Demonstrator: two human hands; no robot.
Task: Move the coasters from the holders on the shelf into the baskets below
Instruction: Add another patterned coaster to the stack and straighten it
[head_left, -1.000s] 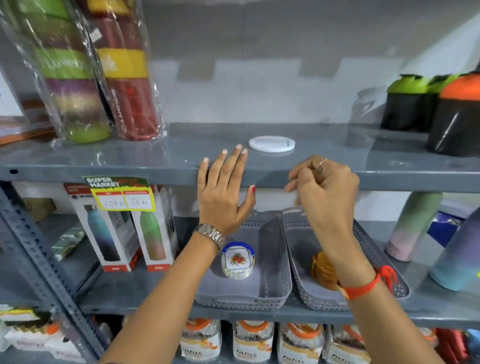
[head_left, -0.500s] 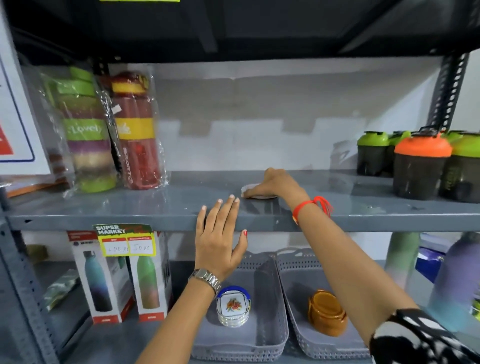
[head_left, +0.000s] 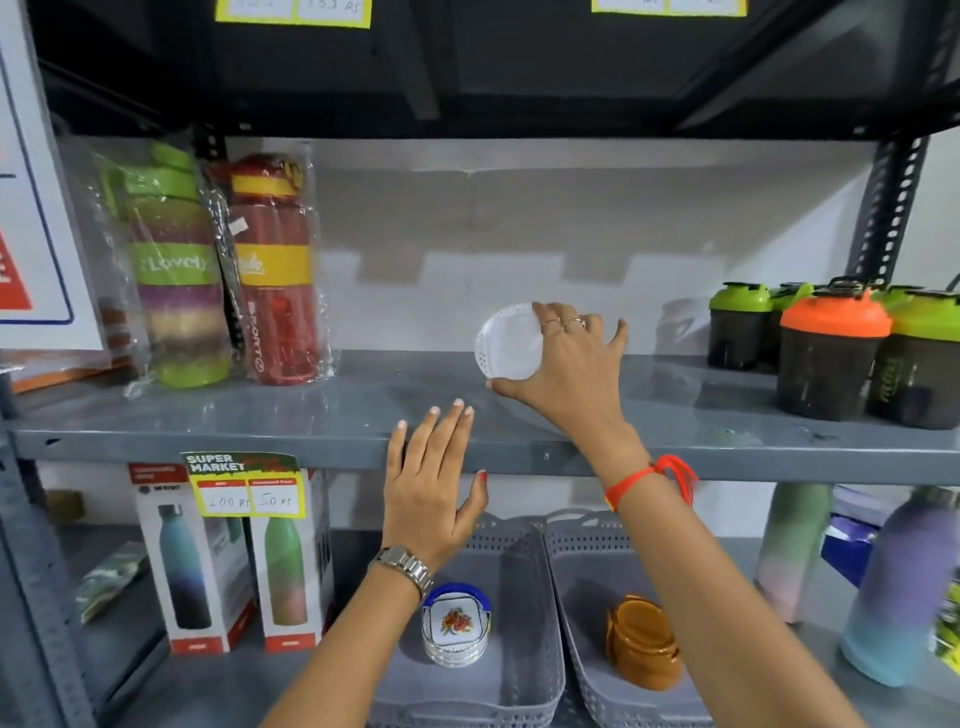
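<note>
My right hand grips a round white perforated coaster, tilted up on edge above the grey shelf. My left hand hovers flat with fingers spread in front of the shelf's front edge, holding nothing. Below, two grey perforated baskets stand side by side. The left basket holds a stack of white coasters with a flower print and blue rim. The right basket holds a stack of orange-brown coasters. No holder shows on the shelf.
Wrapped bottles stand on the shelf at the left; shaker bottles with green and orange lids stand at the right. Boxed bottles sit left of the baskets, pastel bottles to the right. A price label hangs on the shelf edge.
My right hand reached onto the shelf, took the white coaster that lay flat there and lifted it up on edge. The view tilted upward. My left hand stayed at the shelf edge.
</note>
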